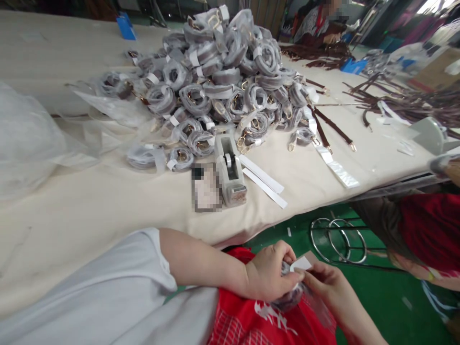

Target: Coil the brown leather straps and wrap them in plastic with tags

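Note:
Over my lap, my left hand (pixel 268 273) is closed around a coiled strap (pixel 287 299) in clear plastic wrap. My right hand (pixel 328 285) pinches a white paper strip (pixel 302 263) against the top of that coil, and loose clear film trails below its fingers. Much of the coil is hidden by my left hand and fingers. On the table beyond my arms are a tape dispenser (pixel 230 172), two loose white paper strips (pixel 264 179) to its right and a blurred-out flat object (pixel 207 188) to its left.
A large heap of wrapped coiled straps (pixel 223 86) covers the table's middle. Brown straps (pixel 332 125) lie to the right, and plastic sheeting (pixel 28 143) at left. A person in red (pixel 429 230) sits at right by a metal stool (pixel 339 239); another person (pixel 312 24) is beyond the table.

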Available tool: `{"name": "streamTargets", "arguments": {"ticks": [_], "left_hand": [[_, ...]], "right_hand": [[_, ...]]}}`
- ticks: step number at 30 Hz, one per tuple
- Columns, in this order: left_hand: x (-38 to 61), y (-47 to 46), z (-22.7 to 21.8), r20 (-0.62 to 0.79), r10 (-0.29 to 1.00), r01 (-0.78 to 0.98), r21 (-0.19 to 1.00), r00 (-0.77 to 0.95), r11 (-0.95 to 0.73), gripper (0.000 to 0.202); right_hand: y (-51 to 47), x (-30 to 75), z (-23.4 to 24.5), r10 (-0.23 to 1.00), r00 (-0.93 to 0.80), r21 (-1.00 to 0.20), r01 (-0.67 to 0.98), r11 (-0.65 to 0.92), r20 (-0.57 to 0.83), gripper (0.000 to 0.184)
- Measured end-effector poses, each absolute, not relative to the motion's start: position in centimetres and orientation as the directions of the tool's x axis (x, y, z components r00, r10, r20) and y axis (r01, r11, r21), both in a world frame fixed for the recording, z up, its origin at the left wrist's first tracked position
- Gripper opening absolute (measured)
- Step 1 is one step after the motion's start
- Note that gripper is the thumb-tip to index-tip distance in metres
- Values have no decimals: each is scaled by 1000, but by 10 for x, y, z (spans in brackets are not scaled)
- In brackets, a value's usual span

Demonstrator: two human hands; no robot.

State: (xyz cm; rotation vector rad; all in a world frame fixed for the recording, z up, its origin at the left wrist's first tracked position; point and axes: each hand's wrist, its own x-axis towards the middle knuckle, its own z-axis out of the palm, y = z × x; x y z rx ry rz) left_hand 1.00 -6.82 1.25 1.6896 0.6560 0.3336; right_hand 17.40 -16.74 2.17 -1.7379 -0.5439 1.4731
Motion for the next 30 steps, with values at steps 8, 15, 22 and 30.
{"name": "streamTargets", "arguments": {"ticks": [8,15,22,30], "left_hand": [[10,-66,13,-195,505,290,950,841,-117,39],[23,-53,9,-588,173,592,805,790,30,14],[24,-59,6,-617,212,386,686,758,617,24],[24,-53,6,-564,186,332,687,804,646,34]], "right_hand": [[-163,174,20,833,154,-841,23,-541,-532,25],[-170,173,28,939,216,-731,589,-345,-269,26],[-190,166,44,981,-6,-546,832,-103,-194,42],[-208,156,18,990,126,-502,861,-82,55,41]]}}
